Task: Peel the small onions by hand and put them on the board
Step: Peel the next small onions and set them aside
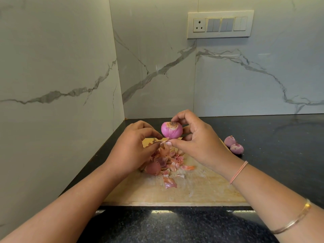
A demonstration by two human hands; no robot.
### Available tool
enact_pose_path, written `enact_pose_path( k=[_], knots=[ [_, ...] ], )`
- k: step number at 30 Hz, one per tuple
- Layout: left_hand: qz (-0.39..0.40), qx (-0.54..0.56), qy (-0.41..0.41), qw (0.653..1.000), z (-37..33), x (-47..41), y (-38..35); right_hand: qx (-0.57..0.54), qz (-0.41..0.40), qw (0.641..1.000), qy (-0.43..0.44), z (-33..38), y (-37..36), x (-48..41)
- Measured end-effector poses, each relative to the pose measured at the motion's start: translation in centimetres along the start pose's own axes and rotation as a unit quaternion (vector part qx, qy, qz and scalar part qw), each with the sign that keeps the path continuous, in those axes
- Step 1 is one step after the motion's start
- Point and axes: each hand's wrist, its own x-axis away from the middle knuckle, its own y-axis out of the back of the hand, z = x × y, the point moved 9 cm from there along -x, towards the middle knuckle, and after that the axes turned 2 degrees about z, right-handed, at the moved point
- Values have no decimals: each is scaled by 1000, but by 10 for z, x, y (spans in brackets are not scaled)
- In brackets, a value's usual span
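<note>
Gripping round pink peeled onion point(171, 130) with curled right hand point(198, 141) fingers point(177, 116), above pale wooden board point(192, 190). Pinching papery skin strip point(164, 142) at onion's underside with left hand point(133, 149) fingers point(154, 135).

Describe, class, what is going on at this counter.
A person is peeling small onions by hand. The right hand holds a pink onion above the wooden board, while the left hand pinches loose skin at its lower end. Peeled skins lie heaped on the board. Two more onions sit on the dark counter, right of the board.
</note>
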Motion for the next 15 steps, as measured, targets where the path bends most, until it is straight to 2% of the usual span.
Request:
enact_pose_path(
  k=[8, 15],
  knots=[
    [10, 7, -39, 999, -12, 2, 0, -2, -30, 999, -12, -7, 5, -1],
    [-3, 33, -37, 999, -16, 4, 2, 16, 7, 1000, -11, -8, -3, -1]
  ],
)
